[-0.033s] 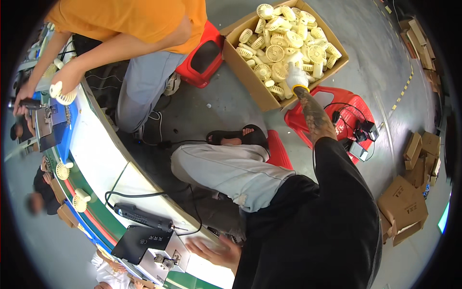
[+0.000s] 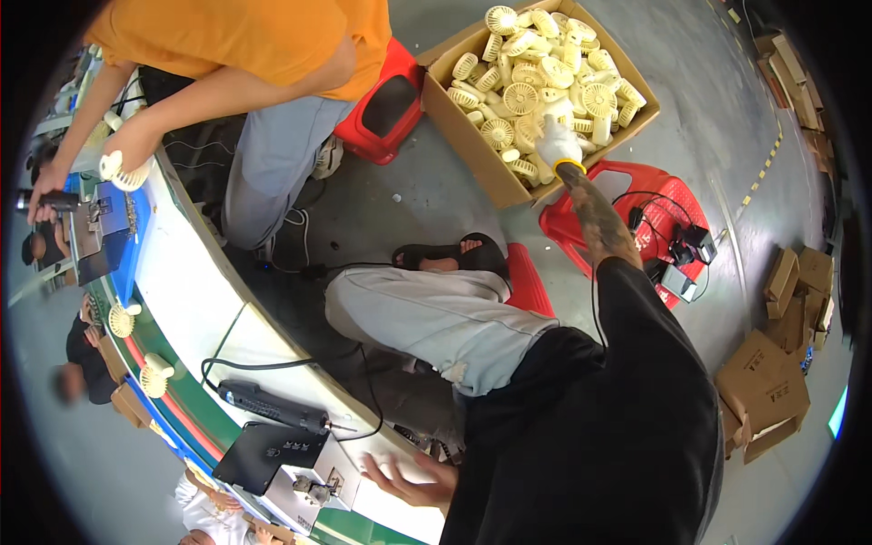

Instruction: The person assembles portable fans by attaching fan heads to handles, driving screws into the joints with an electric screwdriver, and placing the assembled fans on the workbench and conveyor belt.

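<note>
My right hand (image 2: 559,148), in a white glove, reaches into an open cardboard box (image 2: 472,159) heaped with cream-coloured handheld fans (image 2: 521,98). It rests on fans at the box's near side; its fingertips are lost among them, so a grip is not discernible. My left hand (image 2: 413,480) is bare and held over the white bench edge with its fingers apart, holding nothing. Beside it stands a small metal fixture (image 2: 313,489) with a black-topped box (image 2: 271,457). A black electric screwdriver (image 2: 272,408) lies just beyond, its bit toward me.
A red stool (image 2: 568,218) carrying black adapters and cables stands below my right arm. At the upper left, a co-worker in an orange shirt (image 2: 245,45) holds a fan and a dark tool. Two fans (image 2: 155,375) sit on the green belt. Flattened cartons (image 2: 763,391) lie at right.
My right hand has shifted slightly among the fans. My left hand's fingers have lifted and bent a little, and it has moved slightly right.
</note>
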`<state>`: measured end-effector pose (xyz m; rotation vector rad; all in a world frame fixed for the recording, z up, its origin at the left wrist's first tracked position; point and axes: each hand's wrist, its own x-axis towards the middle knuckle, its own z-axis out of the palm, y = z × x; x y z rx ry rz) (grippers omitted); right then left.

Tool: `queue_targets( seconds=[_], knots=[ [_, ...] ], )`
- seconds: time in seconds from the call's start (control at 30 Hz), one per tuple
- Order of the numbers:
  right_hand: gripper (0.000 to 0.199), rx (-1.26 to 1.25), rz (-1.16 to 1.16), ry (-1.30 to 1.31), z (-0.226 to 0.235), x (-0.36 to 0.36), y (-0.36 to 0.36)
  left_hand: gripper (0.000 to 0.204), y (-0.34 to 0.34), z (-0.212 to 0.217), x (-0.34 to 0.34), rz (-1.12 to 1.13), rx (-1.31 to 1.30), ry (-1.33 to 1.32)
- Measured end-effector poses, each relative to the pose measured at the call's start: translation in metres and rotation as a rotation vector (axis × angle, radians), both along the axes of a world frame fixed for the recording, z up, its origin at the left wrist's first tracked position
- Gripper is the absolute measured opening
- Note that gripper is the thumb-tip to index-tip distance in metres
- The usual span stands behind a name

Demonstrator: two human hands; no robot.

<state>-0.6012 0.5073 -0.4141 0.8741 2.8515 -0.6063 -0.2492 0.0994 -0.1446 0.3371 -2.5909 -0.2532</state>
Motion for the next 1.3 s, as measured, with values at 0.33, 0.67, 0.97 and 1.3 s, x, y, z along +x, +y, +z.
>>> queue_targets(
  seconds=[0.33,0.67,0.97,1.3],
  knots=[
    [0.029,-0.858,1.228,0.541,0.295,0.213,-0.233,0.1,0.04,0.033,-0.012,-0.173,1.548,-0.16],
    [0.031,-1.371,1.497,0.992,0.247,0.159,-0.239,0.071,-0.103,0.034,0.113,0.65,-0.097,-0.229],
    [0.082,0.259,0.111,0.404,-0.048,-0.068,0.012,0.06,-0.147,0.047,0.257,1.047,-0.481,-0.558],
    [0.075,0.473,0.393,0.051,-0.059,-0.053,0.08,0.044,-0.073,0.027,0.283,1.258,-0.44,-0.373]
  ],
)
